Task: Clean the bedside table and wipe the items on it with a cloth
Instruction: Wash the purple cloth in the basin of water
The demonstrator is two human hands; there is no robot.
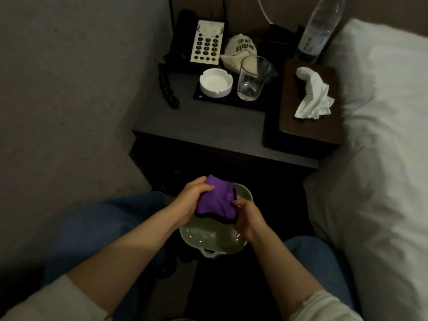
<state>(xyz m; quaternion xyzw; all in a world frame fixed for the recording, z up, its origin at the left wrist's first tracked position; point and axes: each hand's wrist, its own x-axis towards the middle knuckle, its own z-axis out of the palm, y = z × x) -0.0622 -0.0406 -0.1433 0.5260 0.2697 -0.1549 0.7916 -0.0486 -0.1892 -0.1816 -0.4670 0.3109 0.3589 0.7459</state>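
Purple cloth, edged in black, sits bunched between both hands at 6 o'clock, just above a pale basin holding water. Left hand curls over its upper left side; right hand pinches its lower right edge. At 12 o'clock the dark table carries a telephone, a white ashtray, an upright glass, a water bottle and, at 2 o'clock, a tissue box.
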